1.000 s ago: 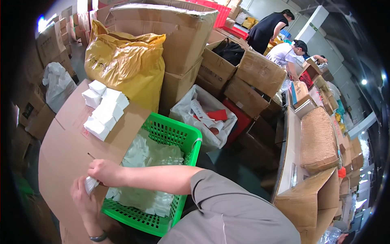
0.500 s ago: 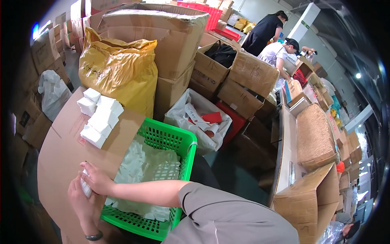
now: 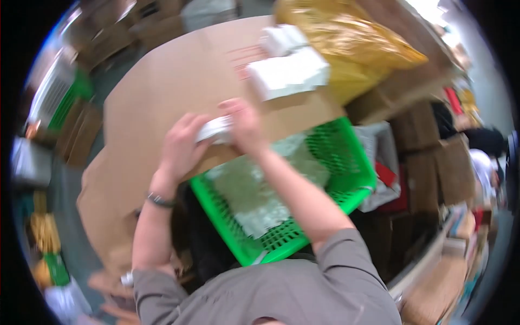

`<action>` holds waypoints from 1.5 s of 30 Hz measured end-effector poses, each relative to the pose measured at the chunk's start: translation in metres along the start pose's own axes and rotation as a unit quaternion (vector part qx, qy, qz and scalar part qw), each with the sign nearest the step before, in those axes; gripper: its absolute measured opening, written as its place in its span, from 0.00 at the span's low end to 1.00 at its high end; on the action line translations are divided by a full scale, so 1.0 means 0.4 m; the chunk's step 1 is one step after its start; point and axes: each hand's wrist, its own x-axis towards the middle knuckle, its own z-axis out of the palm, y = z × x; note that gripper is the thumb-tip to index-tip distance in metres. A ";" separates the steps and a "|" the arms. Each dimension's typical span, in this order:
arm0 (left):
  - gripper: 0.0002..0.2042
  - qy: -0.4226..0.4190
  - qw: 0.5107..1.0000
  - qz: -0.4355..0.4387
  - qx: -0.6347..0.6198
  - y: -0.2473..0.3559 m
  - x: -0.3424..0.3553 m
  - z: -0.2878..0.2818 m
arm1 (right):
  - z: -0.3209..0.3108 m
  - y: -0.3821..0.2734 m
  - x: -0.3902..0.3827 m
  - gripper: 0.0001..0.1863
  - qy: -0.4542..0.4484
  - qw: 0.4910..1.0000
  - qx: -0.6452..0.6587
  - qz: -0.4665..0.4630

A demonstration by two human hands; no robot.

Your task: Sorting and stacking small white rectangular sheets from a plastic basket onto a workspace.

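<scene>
Two hands meet over the cardboard top [image 3: 162, 108] — the left hand [image 3: 181, 147] and right hand [image 3: 246, 127] each pinch an end of a small white packet [image 3: 215, 130], just above the green basket [image 3: 346, 189]. White packets [image 3: 287, 70] are stacked beyond.

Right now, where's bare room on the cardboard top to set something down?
Free: the wide bare stretch of the cardboard sheet left of and beyond the hands. Crowded: the far right corner holds stacked white packets against the yellow bag; the green basket at the near right is full. Both hands, left and right, grip a white packet.
</scene>
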 end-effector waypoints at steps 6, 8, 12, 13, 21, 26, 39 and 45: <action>0.14 0.046 0.988 -0.123 -0.081 0.031 -0.062 0.003 | 0.050 -0.090 -0.029 0.23 0.009 0.998 -0.064 0.019; 0.13 0.067 0.987 -0.094 -0.111 0.041 -0.058 0.030 | 0.031 -0.101 -0.026 0.24 0.010 0.979 -0.194 -0.061; 0.12 0.061 0.975 -0.096 -0.189 0.061 -0.059 0.056 | 0.016 -0.043 -0.029 0.16 0.077 0.974 -0.187 -0.105; 0.12 0.053 0.976 -0.114 -0.181 0.054 -0.075 0.036 | 0.043 -0.063 -0.036 0.12 0.079 0.988 -0.130 -0.036; 0.07 0.035 0.949 -0.101 -0.298 -0.007 -0.095 0.056 | 0.036 -0.140 -0.018 0.20 0.059 0.987 -0.149 0.020; 0.07 0.074 0.924 -0.117 -0.356 -0.004 -0.086 0.041 | 0.064 -0.143 -0.005 0.16 0.092 0.992 -0.076 0.046; 0.23 0.045 0.986 -0.091 -0.132 -0.032 -0.042 0.024 | -0.006 -0.004 0.003 0.36 -0.036 0.972 0.169 0.159; 0.33 0.061 0.977 -0.070 -0.191 -0.037 -0.061 0.026 | 0.051 -0.051 -0.024 0.45 -0.082 0.968 0.180 0.157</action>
